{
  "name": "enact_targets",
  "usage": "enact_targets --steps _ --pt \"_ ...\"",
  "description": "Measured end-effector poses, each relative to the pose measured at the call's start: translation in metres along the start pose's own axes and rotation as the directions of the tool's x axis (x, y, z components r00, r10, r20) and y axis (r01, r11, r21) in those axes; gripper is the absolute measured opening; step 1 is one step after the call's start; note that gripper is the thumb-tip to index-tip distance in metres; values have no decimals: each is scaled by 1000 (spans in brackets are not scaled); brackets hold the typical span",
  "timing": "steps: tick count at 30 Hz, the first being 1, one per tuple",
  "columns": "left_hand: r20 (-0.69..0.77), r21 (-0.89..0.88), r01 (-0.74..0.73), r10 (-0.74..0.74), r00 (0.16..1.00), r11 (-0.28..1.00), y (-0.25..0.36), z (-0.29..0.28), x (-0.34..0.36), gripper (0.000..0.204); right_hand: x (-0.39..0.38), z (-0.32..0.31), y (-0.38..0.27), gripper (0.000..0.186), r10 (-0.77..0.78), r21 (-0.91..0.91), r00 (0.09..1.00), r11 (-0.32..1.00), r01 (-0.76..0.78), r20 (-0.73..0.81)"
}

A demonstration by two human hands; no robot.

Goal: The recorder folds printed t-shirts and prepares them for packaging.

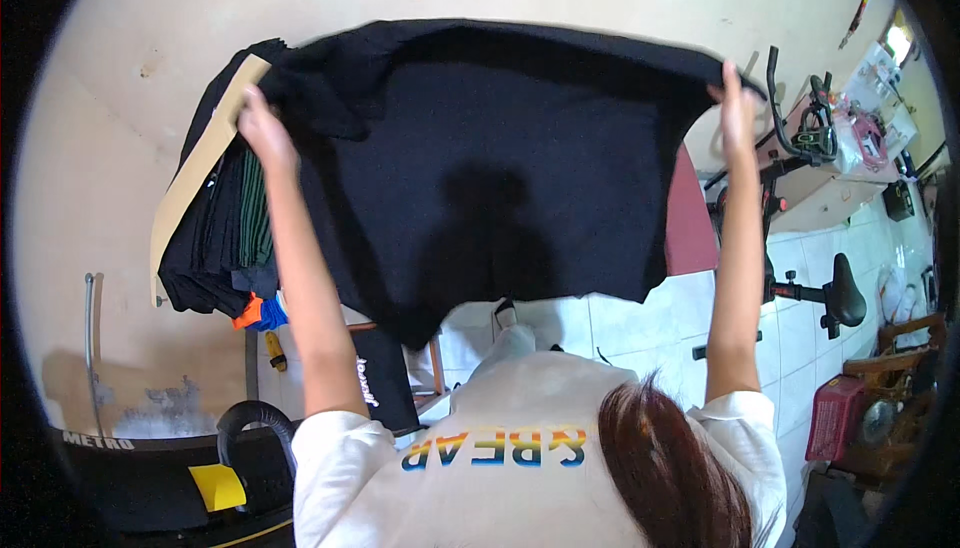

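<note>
A large black cloth (pixel 560 148) hangs spread out between my two raised arms, its top edge slightly slack. My left hand (pixel 264 128), its fingers closed, grips the cloth's upper left corner beside a long tan strip (pixel 195 173). At the upper right corner my right hand (pixel 736 113) pinches the edge between thumb and fingers. The cloth's lower edge is uneven and drops to a point at the left. Whether it is a garment I cannot tell. My shadow falls across its middle.
Left of the cloth is a bunch of dark folded clothes (pixel 205 238), some green. A maroon panel (pixel 690 218) shows behind the cloth's right edge. An exercise bike (pixel 805 143) stands at the right, its black saddle (pixel 848 291) nearer. A red basket (pixel 836 418) sits on the white tiled floor.
</note>
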State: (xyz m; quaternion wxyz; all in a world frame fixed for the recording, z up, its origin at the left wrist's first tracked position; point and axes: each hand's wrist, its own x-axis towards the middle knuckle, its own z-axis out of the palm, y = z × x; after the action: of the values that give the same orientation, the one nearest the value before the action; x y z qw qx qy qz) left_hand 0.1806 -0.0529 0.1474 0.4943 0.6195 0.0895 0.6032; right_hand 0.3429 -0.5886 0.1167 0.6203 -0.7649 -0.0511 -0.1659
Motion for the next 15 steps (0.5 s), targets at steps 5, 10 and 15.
enact_targets --steps 5,10,15 --pt "529 768 -150 -485 697 623 -80 -70 -194 58 -142 45 132 70 332 -664 929 734 -146 162" --pt "534 845 -379 -551 641 379 -114 -109 -263 57 -202 57 181 65 -30 -851 954 444 280 298" --pt "493 867 -387 -645 584 313 -128 -88 -250 58 -139 50 197 68 181 -848 871 385 365 457"
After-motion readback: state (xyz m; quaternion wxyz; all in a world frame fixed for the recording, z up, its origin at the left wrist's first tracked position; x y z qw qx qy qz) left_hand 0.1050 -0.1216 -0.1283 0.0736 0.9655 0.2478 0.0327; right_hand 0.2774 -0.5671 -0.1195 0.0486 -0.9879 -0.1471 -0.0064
